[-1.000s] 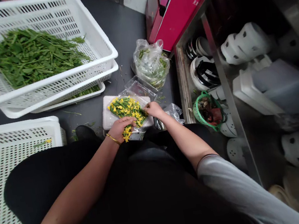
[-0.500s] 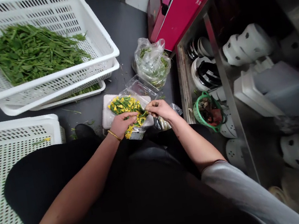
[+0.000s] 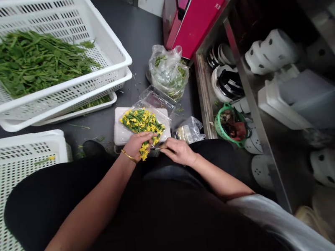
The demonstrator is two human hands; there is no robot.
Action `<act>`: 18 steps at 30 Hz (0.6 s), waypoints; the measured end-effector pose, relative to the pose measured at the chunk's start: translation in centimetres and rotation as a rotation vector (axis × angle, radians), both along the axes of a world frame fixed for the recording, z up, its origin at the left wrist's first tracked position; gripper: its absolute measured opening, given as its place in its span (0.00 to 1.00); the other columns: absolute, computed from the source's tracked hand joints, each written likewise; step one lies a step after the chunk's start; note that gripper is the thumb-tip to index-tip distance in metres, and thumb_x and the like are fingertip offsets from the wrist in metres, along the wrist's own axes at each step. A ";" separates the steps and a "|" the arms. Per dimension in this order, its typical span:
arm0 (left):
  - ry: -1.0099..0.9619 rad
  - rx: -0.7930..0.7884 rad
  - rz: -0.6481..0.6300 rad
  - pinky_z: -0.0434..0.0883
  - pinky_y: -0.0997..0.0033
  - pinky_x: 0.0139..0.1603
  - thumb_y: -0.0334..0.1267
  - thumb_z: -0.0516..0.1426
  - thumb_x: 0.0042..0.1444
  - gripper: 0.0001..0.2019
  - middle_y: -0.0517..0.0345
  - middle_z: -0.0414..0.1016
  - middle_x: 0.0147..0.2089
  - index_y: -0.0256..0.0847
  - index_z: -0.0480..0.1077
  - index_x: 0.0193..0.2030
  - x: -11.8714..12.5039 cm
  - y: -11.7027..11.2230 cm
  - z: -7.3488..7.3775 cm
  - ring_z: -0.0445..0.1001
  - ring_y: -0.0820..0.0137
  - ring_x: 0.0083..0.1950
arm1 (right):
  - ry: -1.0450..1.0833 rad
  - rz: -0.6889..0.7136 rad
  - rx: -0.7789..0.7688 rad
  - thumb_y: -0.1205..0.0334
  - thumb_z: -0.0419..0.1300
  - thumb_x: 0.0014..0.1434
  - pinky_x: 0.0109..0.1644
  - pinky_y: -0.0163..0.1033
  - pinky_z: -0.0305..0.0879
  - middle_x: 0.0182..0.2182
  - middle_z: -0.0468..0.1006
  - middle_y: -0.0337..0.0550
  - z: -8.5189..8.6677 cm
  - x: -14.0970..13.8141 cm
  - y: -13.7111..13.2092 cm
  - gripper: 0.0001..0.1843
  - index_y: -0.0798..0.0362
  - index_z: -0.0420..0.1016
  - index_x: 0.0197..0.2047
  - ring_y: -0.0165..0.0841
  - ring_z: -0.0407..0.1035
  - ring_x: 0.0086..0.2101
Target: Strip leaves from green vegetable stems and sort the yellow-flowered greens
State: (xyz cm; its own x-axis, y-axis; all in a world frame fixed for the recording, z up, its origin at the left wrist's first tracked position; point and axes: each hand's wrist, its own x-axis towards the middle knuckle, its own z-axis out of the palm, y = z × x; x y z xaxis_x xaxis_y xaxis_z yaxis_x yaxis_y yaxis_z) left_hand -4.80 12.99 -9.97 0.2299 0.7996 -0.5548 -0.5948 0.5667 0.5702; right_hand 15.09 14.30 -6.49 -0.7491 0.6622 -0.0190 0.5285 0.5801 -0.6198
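Since half a second ago, the right hand (image 3: 178, 151) has drawn back near the lap, fingers curled, contents unclear. Left hand (image 3: 138, 144) grips yellow flowers (image 3: 143, 149) at the near edge of the clear flower tray (image 3: 143, 121) on the floor.

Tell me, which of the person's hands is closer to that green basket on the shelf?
Right. The right hand lies just left of the green basket; the left hand is farther off, on the yellow flowers.
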 end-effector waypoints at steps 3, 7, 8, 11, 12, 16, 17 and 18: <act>-0.147 0.051 0.036 0.54 0.78 0.11 0.37 0.62 0.42 0.11 0.60 0.65 0.18 0.30 0.74 0.31 -1.1 0.2 -0.1 0.59 0.79 0.13 | -0.239 -0.004 -0.083 0.52 0.55 0.58 0.36 0.33 0.62 0.31 0.75 0.42 -0.4 0.9 2.7 0.14 0.54 0.74 0.34 0.30 0.69 0.31; -0.341 0.206 0.017 0.57 0.79 0.13 0.36 0.60 0.41 0.08 0.55 0.68 0.23 0.30 0.71 0.25 -1.7 0.1 0.3 0.65 0.75 0.19 | -0.492 -0.226 0.091 0.54 0.53 0.60 0.38 0.34 0.61 0.40 0.74 0.46 -2.8 -0.5 6.9 0.16 0.51 0.72 0.47 0.33 0.70 0.36; -0.366 0.232 0.013 0.58 0.79 0.13 0.37 0.59 0.42 0.09 0.53 0.69 0.25 0.31 0.71 0.25 -1.7 0.0 0.3 0.66 0.73 0.21 | -0.557 -0.224 0.099 0.54 0.53 0.59 0.37 0.34 0.60 0.41 0.74 0.47 -3.5 -1.1 7.7 0.16 0.50 0.71 0.48 0.33 0.70 0.36; -0.330 0.264 0.024 0.59 0.79 0.14 0.40 0.59 0.45 0.11 0.52 0.70 0.28 0.32 0.72 0.30 -1.6 -0.1 0.2 0.68 0.72 0.23 | -0.674 -0.150 0.058 0.57 0.55 0.56 0.34 0.33 0.59 0.38 0.75 0.46 -4.9 -2.4 9.1 0.12 0.50 0.74 0.42 0.33 0.69 0.35; -0.293 0.273 0.033 0.59 0.79 0.14 0.41 0.59 0.45 0.12 0.52 0.70 0.28 0.32 0.72 0.31 -1.5 0.0 0.0 0.67 0.73 0.22 | -0.664 -0.149 0.052 0.58 0.55 0.56 0.34 0.33 0.58 0.37 0.75 0.46 -5.0 -2.4 9.2 0.11 0.51 0.74 0.40 0.33 0.69 0.35; -0.121 0.245 0.076 0.57 0.78 0.13 0.40 0.63 0.44 0.11 0.57 0.69 0.25 0.34 0.72 0.30 -1.2 0.5 -0.7 0.64 0.77 0.17 | -0.410 -0.220 -0.052 0.62 0.56 0.53 0.36 0.32 0.58 0.33 0.76 0.42 -4.2 -0.3 8.6 0.07 0.53 0.74 0.33 0.30 0.68 0.34; -0.068 0.215 0.076 0.57 0.78 0.13 0.41 0.63 0.43 0.11 0.59 0.69 0.24 0.34 0.72 0.29 -1.1 0.6 -0.8 0.63 0.78 0.16 | -0.314 -0.247 -0.118 0.61 0.57 0.52 0.36 0.32 0.58 0.31 0.76 0.41 -3.9 0.4 8.2 0.06 0.54 0.73 0.31 0.30 0.68 0.32; -0.007 0.181 0.062 0.56 0.78 0.13 0.41 0.64 0.41 0.12 0.60 0.69 0.22 0.35 0.72 0.29 -0.9 0.7 -0.9 0.62 0.78 0.15 | -0.216 -0.283 -0.188 0.60 0.57 0.52 0.35 0.32 0.59 0.29 0.76 0.40 -3.6 0.8 7.6 0.07 0.54 0.73 0.30 0.29 0.67 0.30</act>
